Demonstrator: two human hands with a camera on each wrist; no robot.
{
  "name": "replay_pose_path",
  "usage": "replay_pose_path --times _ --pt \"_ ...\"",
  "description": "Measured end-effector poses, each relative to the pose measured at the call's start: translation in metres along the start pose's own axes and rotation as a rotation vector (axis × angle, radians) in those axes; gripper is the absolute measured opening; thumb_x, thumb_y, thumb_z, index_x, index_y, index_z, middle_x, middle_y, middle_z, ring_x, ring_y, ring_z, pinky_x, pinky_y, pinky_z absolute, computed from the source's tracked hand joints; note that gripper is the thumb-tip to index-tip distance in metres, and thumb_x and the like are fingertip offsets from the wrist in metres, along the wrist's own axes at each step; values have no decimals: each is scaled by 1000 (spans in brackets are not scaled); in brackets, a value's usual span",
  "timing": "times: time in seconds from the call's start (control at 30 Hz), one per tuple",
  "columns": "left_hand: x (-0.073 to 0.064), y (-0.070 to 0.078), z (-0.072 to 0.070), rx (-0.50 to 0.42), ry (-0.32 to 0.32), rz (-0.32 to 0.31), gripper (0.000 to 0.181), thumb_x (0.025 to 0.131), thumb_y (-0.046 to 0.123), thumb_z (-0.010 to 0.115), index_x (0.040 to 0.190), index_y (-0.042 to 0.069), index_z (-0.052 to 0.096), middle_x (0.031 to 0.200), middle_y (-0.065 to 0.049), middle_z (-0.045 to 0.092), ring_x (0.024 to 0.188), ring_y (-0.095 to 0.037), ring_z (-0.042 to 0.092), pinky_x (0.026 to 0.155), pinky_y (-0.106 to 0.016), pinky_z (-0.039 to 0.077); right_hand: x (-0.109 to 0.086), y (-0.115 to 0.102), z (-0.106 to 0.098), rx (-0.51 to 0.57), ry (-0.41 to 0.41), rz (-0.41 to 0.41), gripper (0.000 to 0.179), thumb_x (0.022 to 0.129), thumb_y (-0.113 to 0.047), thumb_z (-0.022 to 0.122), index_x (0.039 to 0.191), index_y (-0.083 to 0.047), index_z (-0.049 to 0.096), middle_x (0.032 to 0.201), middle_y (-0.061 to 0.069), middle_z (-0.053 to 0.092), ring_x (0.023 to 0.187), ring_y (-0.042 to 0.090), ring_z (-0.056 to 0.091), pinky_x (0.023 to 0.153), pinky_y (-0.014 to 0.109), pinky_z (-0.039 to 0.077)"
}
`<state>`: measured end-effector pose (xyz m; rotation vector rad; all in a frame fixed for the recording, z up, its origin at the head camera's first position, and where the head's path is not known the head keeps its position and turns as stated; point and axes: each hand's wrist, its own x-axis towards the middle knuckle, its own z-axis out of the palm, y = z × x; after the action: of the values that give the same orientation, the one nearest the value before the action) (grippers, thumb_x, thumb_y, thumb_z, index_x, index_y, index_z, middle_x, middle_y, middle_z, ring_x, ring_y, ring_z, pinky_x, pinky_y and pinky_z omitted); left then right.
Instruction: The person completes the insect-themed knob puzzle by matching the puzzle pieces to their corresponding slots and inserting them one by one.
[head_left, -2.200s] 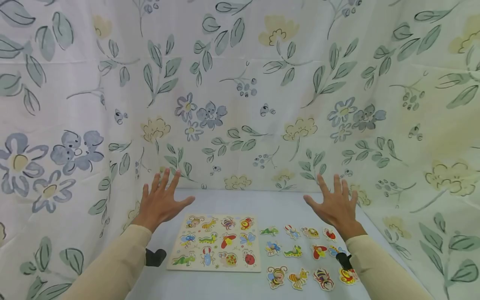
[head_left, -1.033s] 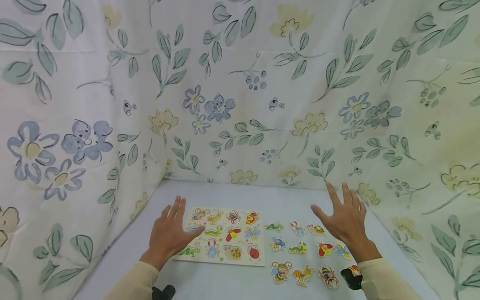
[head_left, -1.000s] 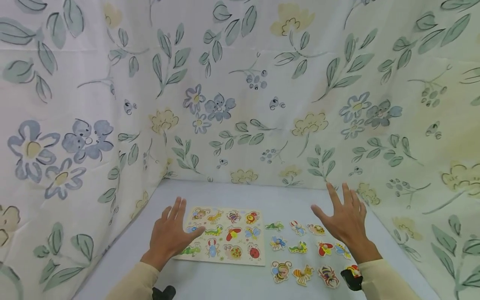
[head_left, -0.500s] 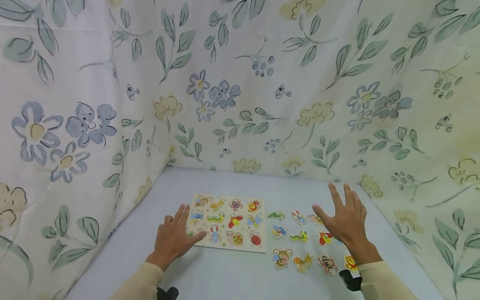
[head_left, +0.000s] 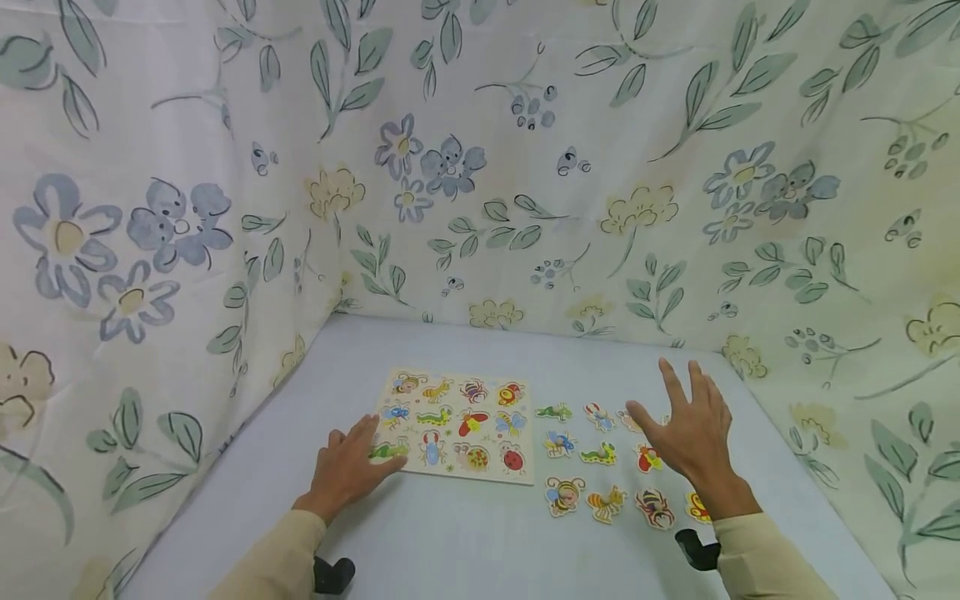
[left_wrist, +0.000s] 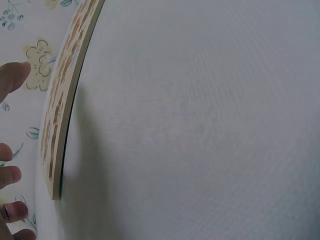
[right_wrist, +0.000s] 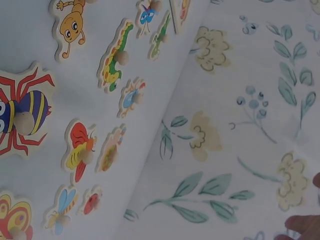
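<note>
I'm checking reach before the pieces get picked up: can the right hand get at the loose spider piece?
Probably yes: the right hand is empty, and nothing covers the spider piece or its knob, though the hand may need to draw back first.

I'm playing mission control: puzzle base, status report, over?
Left hand open by puzzle board; right hand open near loose bug pieces. Both empty. Board flat on table. Right hand blocks head view of some pieces.
</note>
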<state>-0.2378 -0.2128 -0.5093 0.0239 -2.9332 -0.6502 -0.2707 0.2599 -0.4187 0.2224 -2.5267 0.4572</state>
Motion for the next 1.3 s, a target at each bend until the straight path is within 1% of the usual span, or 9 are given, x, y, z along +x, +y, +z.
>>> replay_pose_path --times 0.17,0.3,0.4,0.57,0.83,1.0,1.1,1.23,1.3 --pt "1 -5 4 -20 -30 -33 85 81 53 69 141 -3 45 143 -22 44 86 -27 37 65 -38 30 -4 -4 4 12 19 -9 83 85 -49 66 151 -13 32 154 26 18 136 51 15 98 73 10" --pt "0 -10 11 -4 -47 -57 79 82 47 72 136 -5 50 140 -22 46 88 -28 39 68 -40 33 -10 -7 9 46 39 -20 79 83 -45 69 148 -12 38 153 26 23 133 52 19 96 74 13" --pt "0 -13 16 14 -30 -57 77 81 46 73 135 -5 52 140 -20 47 91 -29 40 70 -42 35 -14 -9 13 63 61 -32 77 82 -42 71 146 -12 41 150 26 28 131 53 22 94 74 15" --pt "2 -16 21 1 13 -46 75 79 44 75 133 -4 54 138 -19 49 92 -30 41 72 -44 35 -21 -12 21 70 79 -39 75 80 -40 73 144 -10 44 148 27 33 129 54 26 92 74 18" --pt "4 -16 22 -20 22 -71 75 77 45 75 131 -3 57 136 -18 51 94 -30 41 72 -45 33 -32 -16 31 96 67 -32 74 80 -38 74 142 -10 46 148 25 34 127 54 28 88 74 21" --pt "5 -15 24 -22 30 -79 73 79 47 73 130 -2 57 138 -17 50 94 -30 41 72 -45 31 -34 -17 35 108 66 -32 72 80 -37 75 142 -11 47 148 24 34 127 53 28 88 74 21" --pt "5 -15 25 -32 44 -82 73 80 47 72 131 -2 57 140 -16 50 94 -30 41 71 -45 31 -35 -18 38 169 55 -30 71 80 -35 76 140 -10 49 147 24 36 126 53 29 89 73 21" --pt "5 -14 26 -54 61 -94 74 80 46 73 133 -2 55 140 -16 49 92 -29 40 71 -45 29 -39 -22 42 336 -10 4 68 82 -32 77 140 -9 51 147 20 39 128 50 31 93 70 21" --pt "4 -13 26 -65 63 -103 75 80 45 74 134 -3 54 140 -16 49 92 -29 39 72 -45 28 -42 -24 44 411 -52 45 66 84 -33 76 141 -12 51 145 17 43 126 45 36 93 66 27"
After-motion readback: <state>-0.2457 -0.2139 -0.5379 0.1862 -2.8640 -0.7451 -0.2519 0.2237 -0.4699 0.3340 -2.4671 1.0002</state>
